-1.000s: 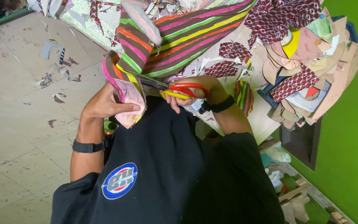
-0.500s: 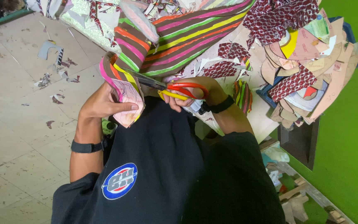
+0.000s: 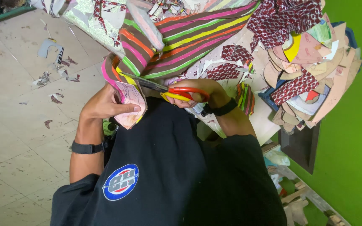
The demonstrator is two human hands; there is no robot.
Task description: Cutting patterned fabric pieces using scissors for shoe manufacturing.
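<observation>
My left hand (image 3: 103,104) pinches the edge of a long striped cloth (image 3: 189,42) in brown, pink, green, orange and yellow, folded over a pale pink shaped piece (image 3: 128,98). My right hand (image 3: 197,90) is closed in the red and yellow handles of a pair of scissors (image 3: 164,88). Its dark blades lie across the cloth just above my left thumb. Both wrists wear black bands. The cloth runs up and to the right over the table.
A heap of sole-shaped cut pieces (image 3: 311,71) in card and red patterned cloth sits at the table's right end. Red patterned scraps (image 3: 235,54) lie under the striped cloth. Paper scraps (image 3: 51,48) litter the tiled floor on the left. A green wall (image 3: 352,146) stands at the right.
Hardly anything differs. Both hands keep their grip, and the scissors and the cloth edge have shifted only slightly.
</observation>
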